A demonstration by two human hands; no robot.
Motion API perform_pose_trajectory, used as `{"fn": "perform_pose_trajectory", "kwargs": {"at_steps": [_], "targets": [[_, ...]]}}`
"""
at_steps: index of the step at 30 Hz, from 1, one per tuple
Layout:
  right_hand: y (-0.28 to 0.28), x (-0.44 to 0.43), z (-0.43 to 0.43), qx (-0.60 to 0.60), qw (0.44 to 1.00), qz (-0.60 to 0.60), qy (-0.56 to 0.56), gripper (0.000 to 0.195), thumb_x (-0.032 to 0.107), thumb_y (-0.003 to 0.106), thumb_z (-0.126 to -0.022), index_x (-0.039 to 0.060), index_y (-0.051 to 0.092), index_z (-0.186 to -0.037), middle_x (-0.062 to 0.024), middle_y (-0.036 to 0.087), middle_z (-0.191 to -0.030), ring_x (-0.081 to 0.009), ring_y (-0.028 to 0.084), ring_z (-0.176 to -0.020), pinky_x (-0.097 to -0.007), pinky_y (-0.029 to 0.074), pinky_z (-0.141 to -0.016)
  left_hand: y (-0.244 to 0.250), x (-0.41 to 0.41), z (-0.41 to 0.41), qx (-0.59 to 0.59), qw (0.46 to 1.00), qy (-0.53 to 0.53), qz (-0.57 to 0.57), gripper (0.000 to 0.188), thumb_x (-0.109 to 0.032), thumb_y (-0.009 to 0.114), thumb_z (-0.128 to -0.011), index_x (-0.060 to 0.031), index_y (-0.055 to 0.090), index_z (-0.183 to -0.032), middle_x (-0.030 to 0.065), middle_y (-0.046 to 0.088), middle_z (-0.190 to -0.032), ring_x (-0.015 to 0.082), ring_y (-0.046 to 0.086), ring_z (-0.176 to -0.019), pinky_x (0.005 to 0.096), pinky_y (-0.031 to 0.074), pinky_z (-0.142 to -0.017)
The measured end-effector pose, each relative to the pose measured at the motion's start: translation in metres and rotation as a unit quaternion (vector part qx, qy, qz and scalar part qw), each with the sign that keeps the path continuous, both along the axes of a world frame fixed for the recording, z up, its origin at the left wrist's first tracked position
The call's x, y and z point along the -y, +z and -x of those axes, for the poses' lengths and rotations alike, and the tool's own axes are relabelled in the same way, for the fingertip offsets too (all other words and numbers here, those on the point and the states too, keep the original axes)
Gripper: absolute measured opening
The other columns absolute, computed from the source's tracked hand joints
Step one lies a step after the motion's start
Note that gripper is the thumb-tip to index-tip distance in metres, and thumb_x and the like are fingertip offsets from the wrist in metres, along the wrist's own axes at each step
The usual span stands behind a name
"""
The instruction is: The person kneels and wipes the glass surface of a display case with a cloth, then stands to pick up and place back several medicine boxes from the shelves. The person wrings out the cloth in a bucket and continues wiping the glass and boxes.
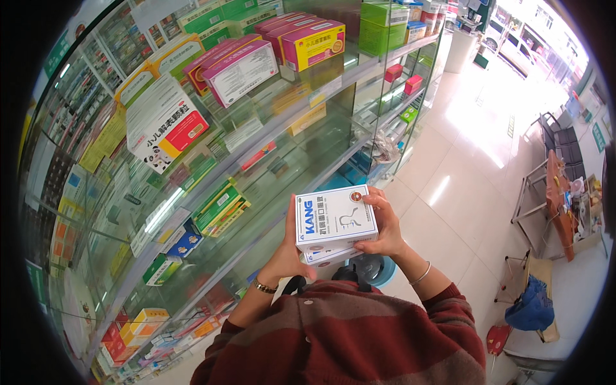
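A stack of white medicine boxes [336,216] with blue print is held in front of my chest. On the top box I see large blue lettering and a small round emblem; at least one more box shows beneath it. My left hand [289,252] grips the stack along its left side, with the thumb low near the front edge. My right hand [386,224] clasps the right side, fingers over the far corner and thumb against the near face. The underside of the stack is hidden.
To my left runs a glass display case [288,130] with medicine boxes on several levels. A large white box with a panda picture [166,125] and magenta boxes [243,70] stand on top. A blue basin [378,269] is below my hands. Stools and chairs [560,139] line the right wall.
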State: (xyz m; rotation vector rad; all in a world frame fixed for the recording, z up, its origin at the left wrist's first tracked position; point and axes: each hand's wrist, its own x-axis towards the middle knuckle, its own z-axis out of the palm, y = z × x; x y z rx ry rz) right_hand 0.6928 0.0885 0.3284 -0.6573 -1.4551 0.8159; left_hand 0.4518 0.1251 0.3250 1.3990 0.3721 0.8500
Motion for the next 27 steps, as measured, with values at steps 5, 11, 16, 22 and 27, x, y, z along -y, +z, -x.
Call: {"fn": "perform_pose_trajectory", "kwargs": {"at_steps": [5, 11, 16, 22, 27], "targets": [[0.007, -0.005, 0.019, 0.007, 0.999, 0.021, 0.033, 0.087, 0.009, 0.087, -0.058, 0.0067, 0.044, -0.133, -0.0155, 0.031, -0.134, -0.0281, 0.034, -0.130, -0.0433, 0.034, -0.108, -0.001, 0.010, 0.013, 0.007, 0.998, 0.064, -0.027, 0.159, -0.037, 0.097, -0.043, -0.0107, -0.020, -0.148, 0.0162, 0.013, -0.155, 0.0270, 0.019, -0.143, 0.0410, 0.021, -0.114], [-0.012, -0.008, 0.022, 0.000, 0.999, 0.009, 0.039, 0.086, 0.014, 0.087, -0.058, 0.0070, 0.045, -0.133, -0.0162, 0.032, -0.134, -0.0284, 0.035, -0.129, -0.0422, 0.031, -0.108, 0.002, 0.014, 0.012, 0.012, 0.991, 0.127, -0.041, 0.146, -0.026, 0.096, -0.050, -0.0095, -0.009, -0.151, 0.0148, 0.024, -0.150, 0.0262, 0.031, -0.137, 0.0398, 0.029, -0.110], [-0.019, -0.002, 0.025, -0.001, 1.000, -0.010, 0.020, 0.085, 0.020, 0.088, -0.059, 0.0078, 0.045, -0.131, -0.0170, 0.034, -0.135, -0.0289, 0.035, -0.128, -0.0413, 0.029, -0.107, -0.007, 0.016, 0.016, 0.008, 0.988, 0.147, -0.051, 0.136, -0.031, 0.095, -0.051, -0.0088, 0.006, -0.152, 0.0104, 0.022, -0.146, 0.0257, 0.030, -0.137, 0.0398, 0.030, -0.110], [-0.026, 0.005, 0.022, 0.008, 1.000, -0.003, 0.004, 0.085, 0.027, 0.087, -0.060, 0.0089, 0.043, -0.131, -0.0178, 0.037, -0.135, -0.0309, 0.033, -0.129, -0.0431, 0.028, -0.108, -0.011, 0.013, 0.018, -0.010, 0.983, 0.128, -0.132, 0.111, -0.029, 0.092, -0.058, -0.0114, 0.025, -0.145, 0.0118, 0.022, -0.143, 0.0276, 0.030, -0.136, 0.0431, 0.040, -0.105], [-0.023, 0.015, 0.034, -0.016, 0.999, 0.029, -0.024, 0.088, 0.037, 0.084, -0.067, 0.0097, 0.040, -0.138, -0.0150, 0.036, -0.136, -0.0304, 0.031, -0.132, -0.0433, 0.028, -0.108, -0.013, 0.018, 0.015, 0.024, 0.989, 0.143, -0.020, 0.094, -0.013, 0.081, -0.066, -0.0117, 0.028, -0.144, 0.0124, 0.031, -0.140, 0.0266, 0.037, -0.131, 0.0395, 0.038, -0.105]]}}
